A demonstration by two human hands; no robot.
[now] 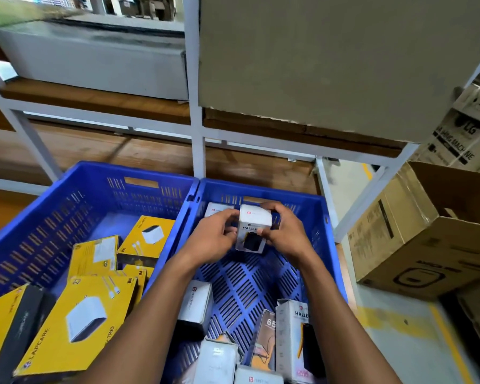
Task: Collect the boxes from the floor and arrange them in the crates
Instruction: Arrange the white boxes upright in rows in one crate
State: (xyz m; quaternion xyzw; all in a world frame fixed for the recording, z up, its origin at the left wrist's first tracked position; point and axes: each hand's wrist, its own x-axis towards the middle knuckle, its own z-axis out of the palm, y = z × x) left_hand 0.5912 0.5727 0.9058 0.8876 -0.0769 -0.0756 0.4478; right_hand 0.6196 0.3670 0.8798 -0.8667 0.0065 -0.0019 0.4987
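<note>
Two blue plastic crates stand side by side on the floor. Over the far end of the right crate, my left hand and my right hand both grip a small white "HALLEY" box, held upright. Another white box lies behind it against the far wall. Several white boxes lie loose at the near end of this crate. The left crate holds several yellow boxes, lying flat and overlapping.
A white metal rack with wooden shelves stands just behind the crates, with a grey cardboard sheet leaning on it. An open brown carton sits on the floor at the right, with printed cartons stacked behind it.
</note>
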